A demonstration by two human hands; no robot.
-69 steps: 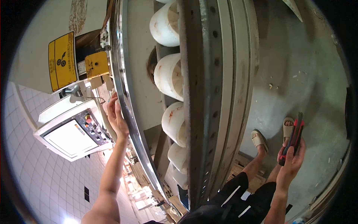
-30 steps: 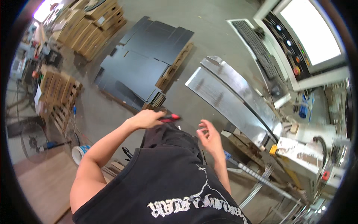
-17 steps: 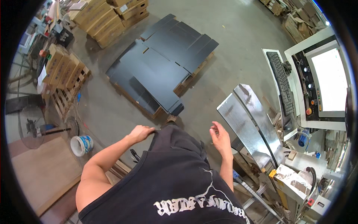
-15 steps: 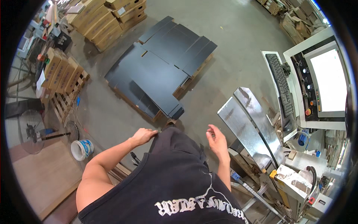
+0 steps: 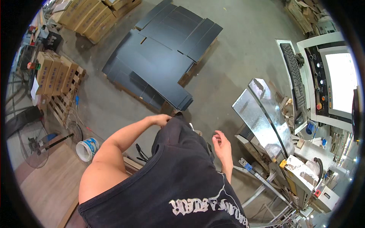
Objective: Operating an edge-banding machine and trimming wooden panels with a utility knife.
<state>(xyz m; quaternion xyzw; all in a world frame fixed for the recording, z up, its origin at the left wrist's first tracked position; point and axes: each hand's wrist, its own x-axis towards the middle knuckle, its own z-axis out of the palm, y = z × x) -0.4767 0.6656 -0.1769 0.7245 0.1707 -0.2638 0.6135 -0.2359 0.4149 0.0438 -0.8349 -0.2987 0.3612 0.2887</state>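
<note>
My left hand is against the front of my dark clothing, its fingers curled and their tips hidden. Whether cloth or something else lies in them does not show. On the other side of my body, my right hand hangs in the air with thumb and fingers apart, holding nothing. Ahead of me, a stack of dark grey panels of differing sizes lies flat on a wooden pallet. Its near corner is just beyond my left hand.
To the right stand a machine with shiny metal plates, a keyboard and a control screen. On the left are a white bucket, a fan and boxes on a pallet. More cartons are stacked farther back.
My left hand has moved forward and to the right, staying at my clothing. My right hand stays open, slightly lower. The view has shifted, bringing the panel stack nearer the top.
</note>
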